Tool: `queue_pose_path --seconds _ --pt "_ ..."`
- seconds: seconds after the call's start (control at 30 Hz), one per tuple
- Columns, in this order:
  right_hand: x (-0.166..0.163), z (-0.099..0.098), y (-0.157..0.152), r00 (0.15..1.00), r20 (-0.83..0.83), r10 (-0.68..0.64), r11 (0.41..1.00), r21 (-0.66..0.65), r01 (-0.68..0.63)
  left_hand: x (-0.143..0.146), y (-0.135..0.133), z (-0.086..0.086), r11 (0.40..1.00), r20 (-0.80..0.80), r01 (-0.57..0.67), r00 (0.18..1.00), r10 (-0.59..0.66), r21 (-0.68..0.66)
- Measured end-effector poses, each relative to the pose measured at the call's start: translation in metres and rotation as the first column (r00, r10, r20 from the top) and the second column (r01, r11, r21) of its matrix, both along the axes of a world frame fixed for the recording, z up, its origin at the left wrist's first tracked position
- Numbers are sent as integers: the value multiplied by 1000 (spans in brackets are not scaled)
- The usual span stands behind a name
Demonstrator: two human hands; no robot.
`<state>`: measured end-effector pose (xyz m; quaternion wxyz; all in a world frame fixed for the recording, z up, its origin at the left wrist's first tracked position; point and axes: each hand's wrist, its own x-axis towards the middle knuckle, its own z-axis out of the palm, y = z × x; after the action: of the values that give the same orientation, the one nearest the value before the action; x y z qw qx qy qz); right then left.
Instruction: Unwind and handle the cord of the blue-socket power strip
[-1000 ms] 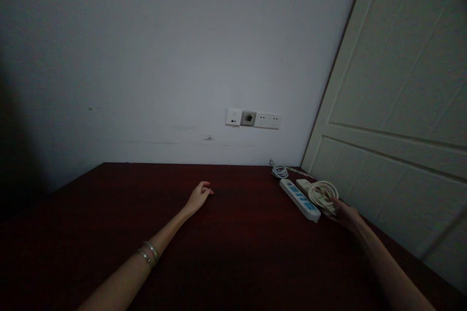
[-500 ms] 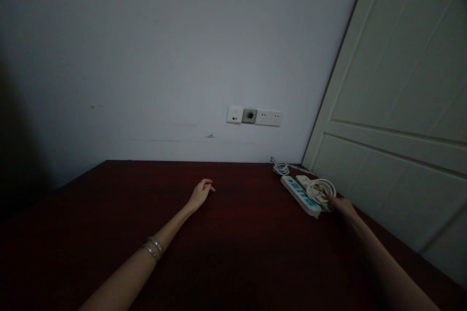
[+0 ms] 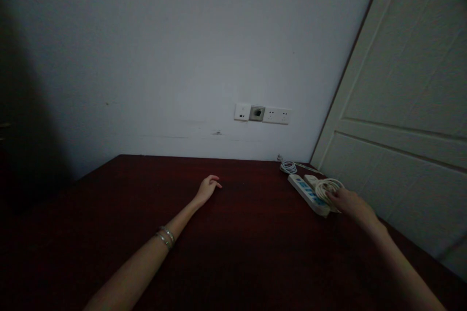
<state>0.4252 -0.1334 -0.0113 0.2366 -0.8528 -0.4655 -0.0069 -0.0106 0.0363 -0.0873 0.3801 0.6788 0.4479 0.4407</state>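
Note:
My right hand (image 3: 352,204) is at the right side of the dark red table, its fingers closed on a coiled white cable (image 3: 324,187). The coil lies over a white power strip (image 3: 311,179), which it partly hides. Alongside on the left is a second power strip (image 3: 307,195), white with blue socket faces. My left hand (image 3: 208,188) rests over the middle of the table, fingers loosely curled and apart, holding nothing. Bracelets circle the left wrist.
A smaller coiled cord (image 3: 288,167) lies by the wall behind the strips. Wall sockets (image 3: 277,115) sit above the table (image 3: 237,233). A pale panelled door (image 3: 397,155) borders the table on the right.
The view has shifted slightly, so everything sits a little further right. My right hand has risen a bit over the cable coil. My left hand keeps its place on the table.

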Motion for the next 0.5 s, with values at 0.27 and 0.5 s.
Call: queue_pose_path --seconds 0.27,0.5 --pt "-194 27 42 870 332 364 930 -89 -355 -1 -3 -1 1000 -53 -3 999 5 30" --pt "-269 -33 101 779 221 586 802 -19 -598 -2 -12 5 996 -150 -10 988 24 93"
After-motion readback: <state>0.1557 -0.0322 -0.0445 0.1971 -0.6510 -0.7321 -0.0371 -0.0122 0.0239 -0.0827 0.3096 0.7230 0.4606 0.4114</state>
